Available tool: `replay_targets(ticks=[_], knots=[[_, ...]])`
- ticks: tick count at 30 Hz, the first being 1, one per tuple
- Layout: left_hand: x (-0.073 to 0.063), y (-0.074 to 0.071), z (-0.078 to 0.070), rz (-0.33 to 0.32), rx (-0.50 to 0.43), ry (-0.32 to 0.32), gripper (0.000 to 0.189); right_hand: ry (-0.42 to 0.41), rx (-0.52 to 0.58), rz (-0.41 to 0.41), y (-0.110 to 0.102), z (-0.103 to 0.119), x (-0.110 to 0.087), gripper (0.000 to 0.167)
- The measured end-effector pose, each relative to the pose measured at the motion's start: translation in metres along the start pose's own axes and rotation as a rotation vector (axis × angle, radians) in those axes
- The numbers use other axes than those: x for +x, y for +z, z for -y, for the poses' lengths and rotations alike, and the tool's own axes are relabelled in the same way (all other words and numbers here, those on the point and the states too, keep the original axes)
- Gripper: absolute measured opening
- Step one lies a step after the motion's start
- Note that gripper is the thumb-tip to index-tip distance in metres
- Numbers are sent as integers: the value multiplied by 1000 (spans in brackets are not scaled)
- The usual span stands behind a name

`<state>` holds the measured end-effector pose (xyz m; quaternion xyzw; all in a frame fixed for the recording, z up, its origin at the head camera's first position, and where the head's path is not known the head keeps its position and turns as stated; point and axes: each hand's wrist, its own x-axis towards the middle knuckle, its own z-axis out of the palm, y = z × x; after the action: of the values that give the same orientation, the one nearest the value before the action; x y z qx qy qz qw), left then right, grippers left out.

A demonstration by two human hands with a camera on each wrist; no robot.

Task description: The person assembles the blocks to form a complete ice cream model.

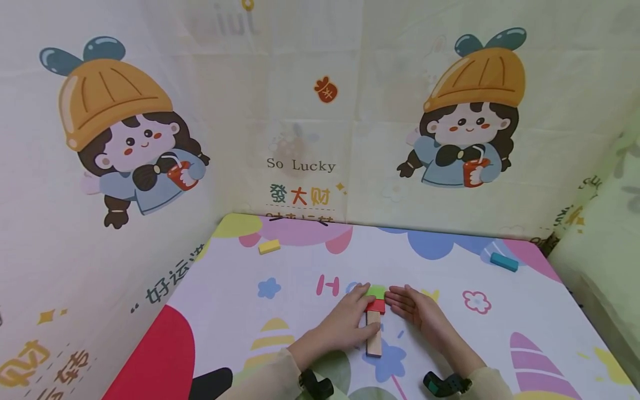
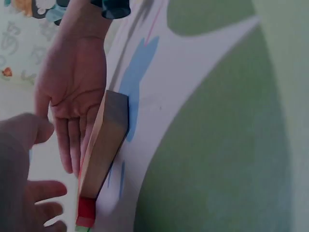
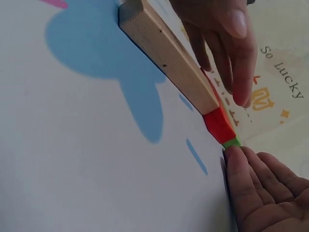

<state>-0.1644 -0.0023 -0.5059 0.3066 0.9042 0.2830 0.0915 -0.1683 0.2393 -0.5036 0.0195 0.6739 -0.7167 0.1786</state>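
Note:
A plain wooden block (image 1: 373, 348), a red block (image 1: 376, 306) and a green block (image 1: 376, 291) lie end to end in a line on the table. My left hand (image 1: 345, 321) hovers along the left of the line, its thumb above the plain block. In the left wrist view, its fingers (image 2: 47, 191) are spread and grip nothing. On the other side, my right hand (image 1: 422, 312) stands on edge with straight fingers, palm facing the blocks. The right wrist view shows its fingertips (image 3: 235, 157) at the green block (image 3: 231, 142), apparently touching it.
A yellow block (image 1: 269, 246) lies at the back left of the patterned table (image 1: 300, 272), and a teal block (image 1: 504, 261) at the back right. A printed cloth (image 1: 310, 111) hangs behind the table and along its sides.

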Motion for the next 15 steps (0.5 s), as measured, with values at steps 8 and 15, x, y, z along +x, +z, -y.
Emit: replay_targets(ticks=[8, 15], knots=[[-4, -3, -1, 100, 254, 90, 85, -9, -75, -86, -17, 0, -5, 58], [-6, -8, -4, 121, 358, 140, 90, 1, -190, -154, -50, 6, -13, 59]])
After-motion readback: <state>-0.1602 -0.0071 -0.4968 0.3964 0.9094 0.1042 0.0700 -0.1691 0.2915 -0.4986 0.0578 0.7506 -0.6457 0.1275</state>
